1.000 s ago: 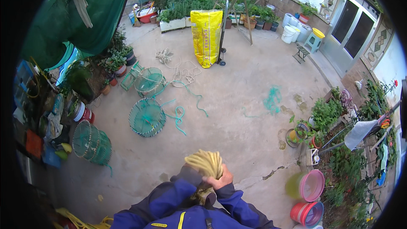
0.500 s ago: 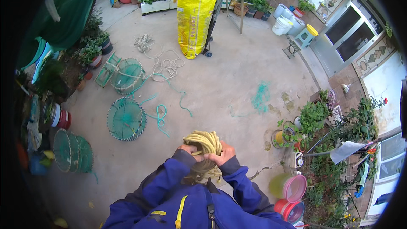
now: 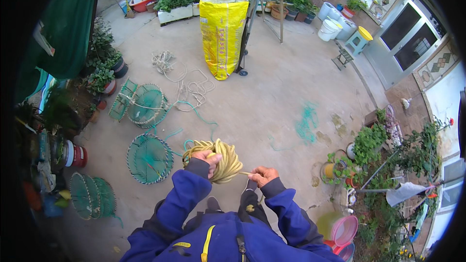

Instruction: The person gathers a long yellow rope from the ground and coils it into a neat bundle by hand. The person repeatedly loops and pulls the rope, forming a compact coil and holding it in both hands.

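A thick coil of yellow rope (image 3: 227,162) hangs in front of me, its loops bunched together. My left hand (image 3: 208,160) is closed around the coil's left side, thumb lying over the strands. To the right, my right hand (image 3: 263,175) pinches a single strand that stretches from the coil, and a short length dangles below that fist. Beyond the coil on the left lie a round green net trap (image 3: 150,158) and another trap (image 3: 148,105), with green cord partly hidden behind the coil.
A tall yellow sack (image 3: 223,39) leans on a hand cart ahead. White rope (image 3: 194,87) lies loose near the traps, and a green net tangle (image 3: 306,123) is at right. A folded net trap (image 3: 92,196) sits at left. Pink tub (image 3: 345,230) and plants (image 3: 371,145) line the right.
My hands have moved apart. The left has carried the coil leftward and outward, while the right has drawn a strand out to the right. My legs and shoes now show below.
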Action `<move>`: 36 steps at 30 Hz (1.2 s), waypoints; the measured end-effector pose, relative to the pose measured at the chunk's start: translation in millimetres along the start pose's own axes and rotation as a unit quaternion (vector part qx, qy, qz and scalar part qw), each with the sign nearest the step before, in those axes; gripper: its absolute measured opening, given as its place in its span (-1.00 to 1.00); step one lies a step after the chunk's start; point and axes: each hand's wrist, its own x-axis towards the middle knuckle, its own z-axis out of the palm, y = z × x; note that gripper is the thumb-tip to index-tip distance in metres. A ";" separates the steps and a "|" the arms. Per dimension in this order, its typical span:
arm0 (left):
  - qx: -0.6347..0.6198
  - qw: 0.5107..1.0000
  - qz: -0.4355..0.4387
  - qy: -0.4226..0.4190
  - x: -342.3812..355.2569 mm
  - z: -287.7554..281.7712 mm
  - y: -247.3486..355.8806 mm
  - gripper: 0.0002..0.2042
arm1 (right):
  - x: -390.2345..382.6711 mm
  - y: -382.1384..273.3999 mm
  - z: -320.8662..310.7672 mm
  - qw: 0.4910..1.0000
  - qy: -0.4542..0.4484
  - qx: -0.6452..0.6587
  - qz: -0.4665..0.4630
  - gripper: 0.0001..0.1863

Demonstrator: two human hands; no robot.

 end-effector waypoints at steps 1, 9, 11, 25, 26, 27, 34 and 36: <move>-0.036 0.999 0.009 0.003 10.4 -2.9 9.2 -0.82 | 14.4 4.7 -8.8 0.997 -0.007 -0.035 -0.062 -0.75; -0.048 0.998 0.005 0.030 77.1 54.4 52.9 -0.78 | 119.8 48.7 -76.2 0.984 -0.052 -0.168 -0.023 -0.66; -0.024 0.996 -0.084 0.016 97.4 56.2 64.4 -0.79 | 141.0 57.0 -98.0 0.985 -0.070 -0.159 -0.015 -0.63; -0.119 0.985 0.047 -0.120 184.9 71.7 47.5 -0.56 | 192.9 14.0 -163.8 0.990 -0.080 -0.102 -0.054 -0.77; -0.106 0.985 0.060 -0.124 185.7 74.6 46.9 -0.57 | 189.2 1.1 -162.1 0.991 -0.081 -0.089 -0.062 -0.78; -0.084 0.983 0.084 -0.140 185.7 78.1 47.5 -0.58 | 187.2 -11.9 -159.2 0.991 -0.094 -0.078 -0.053 -0.78; 0.088 0.981 0.115 -0.130 177.3 109.7 56.5 -0.57 | 198.8 -72.7 -132.8 0.963 -0.085 -0.159 -0.198 -0.84; 0.184 0.951 0.209 -0.136 177.1 110.3 58.0 -0.58 | 199.2 -80.6 -130.0 0.960 -0.142 -0.140 -0.199 -0.81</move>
